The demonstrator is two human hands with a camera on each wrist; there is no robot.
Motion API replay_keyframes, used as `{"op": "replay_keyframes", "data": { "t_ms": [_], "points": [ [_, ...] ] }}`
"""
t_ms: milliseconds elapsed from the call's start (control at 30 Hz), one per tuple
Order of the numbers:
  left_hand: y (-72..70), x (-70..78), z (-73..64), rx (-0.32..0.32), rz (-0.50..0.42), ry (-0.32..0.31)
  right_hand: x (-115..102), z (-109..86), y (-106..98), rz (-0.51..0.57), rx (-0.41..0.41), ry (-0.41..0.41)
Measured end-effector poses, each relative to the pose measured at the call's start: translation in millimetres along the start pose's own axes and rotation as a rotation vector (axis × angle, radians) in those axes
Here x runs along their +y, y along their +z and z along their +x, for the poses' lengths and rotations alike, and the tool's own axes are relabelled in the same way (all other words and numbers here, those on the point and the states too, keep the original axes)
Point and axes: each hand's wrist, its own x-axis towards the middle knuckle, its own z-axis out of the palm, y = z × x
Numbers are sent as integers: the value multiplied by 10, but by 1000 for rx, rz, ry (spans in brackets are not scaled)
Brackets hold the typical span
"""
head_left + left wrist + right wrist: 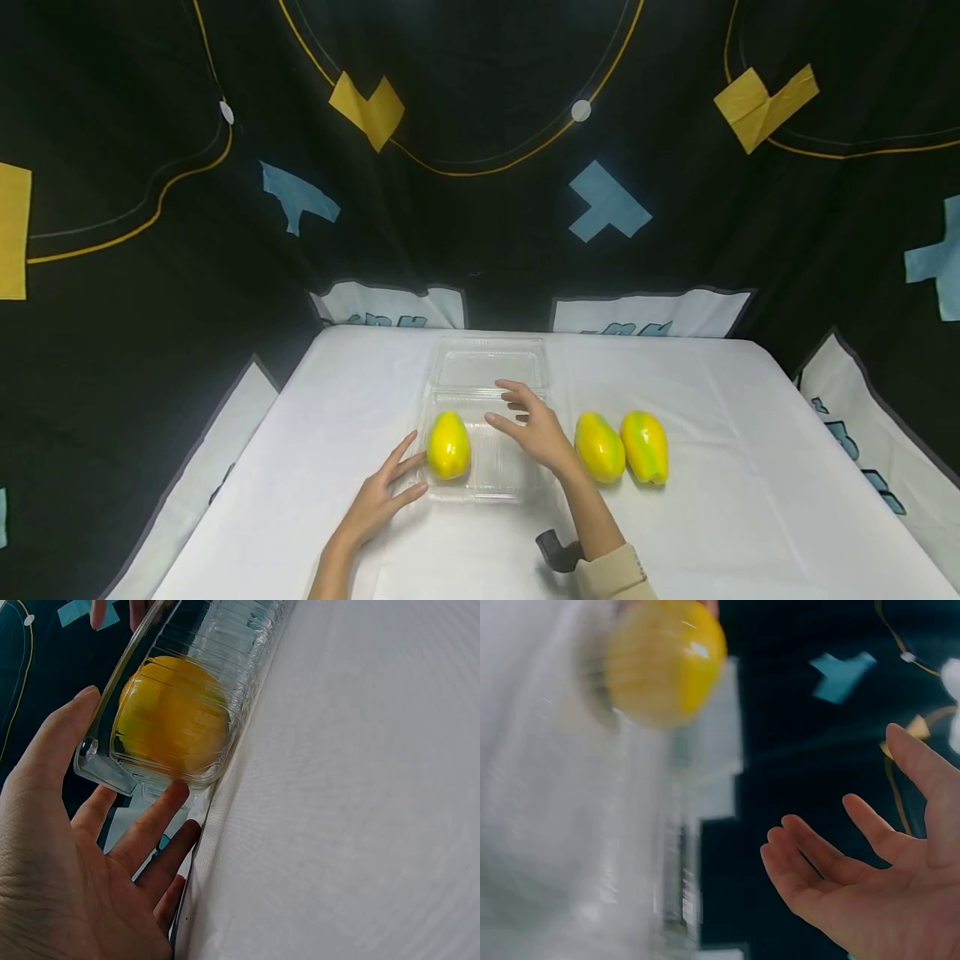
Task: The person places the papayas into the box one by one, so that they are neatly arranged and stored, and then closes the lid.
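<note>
Left hand (375, 500), fingers spread, touches the clear box (480, 487) beside the upright pepper (448, 446); right hand (534, 429) hovers open above.

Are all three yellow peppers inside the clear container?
No, only one pepper lies in the clear container; two others sit on the table.

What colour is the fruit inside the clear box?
Bright yellow fruit, seen best in the head view.
</note>
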Motion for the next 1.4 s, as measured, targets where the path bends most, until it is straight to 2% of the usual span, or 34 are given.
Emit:
{"op": "replay_keyframes", "data": {
  "t_ms": [133, 267, 300, 367, 433, 467, 533, 600, 667, 700, 733, 800, 900, 1033, 1133, 1233, 1400],
  "points": [
    [1, -15, -11, -6, -3, -3, -75, -32, -263, 96, 84, -27],
    [-22, -9, -32, -1, -7, -18, -96, -57, -508, 192, 246, -78],
    [-28, -6, -35, 1, -6, -24, 45, -18, -561, 241, 287, -123],
    [-37, -1, -42, 3, -7, -38, 278, 22, -670, 246, 379, -179],
    [-40, -3, -48, 3, -7, -47, 360, -15, -787, 239, 440, -156],
    [-41, -6, -51, 0, -8, -50, 602, 30, -841, 216, 473, -183],
    [-37, -19, -54, -4, -10, -49, 703, -22, -950, 177, 527, -149],
    [-32, -26, -56, -5, -9, -47, 915, -47, -1037, 146, 587, -112],
    [-26, -27, -54, -4, -7, -48, 1319, -9, -1110, 122, 663, -113],
    [-21, -26, -52, -1, -4, -49, 1331, -55, -1145, 129, 691, -70],
    [-19, -23, -50, 0, 0, -50, 1530, -38, -1180, 118, 725, -57],
    [-16, -22, -46, -1, 0, -50, 1667, -93, -1241, 119, 768, 8],
    [-17, -20, -39, -7, -4, -47, 1836, -184, -1311, 113, 783, 79],
    [-26, -7, -28, -15, -15, -37, 1912, -308, -1353, 154, 733, 118],
    [-24, 1, -13, -16, -16, -38, 1824, -405, -1366, 217, 665, 107],
    [-16, 6, 1, -13, -16, -47, 1633, -522, -1369, 277, 577, 92],
    [0, 17, 16, -9, -16, -47, 1409, -665, -1389, 304, 448, 117]
  ]
}}
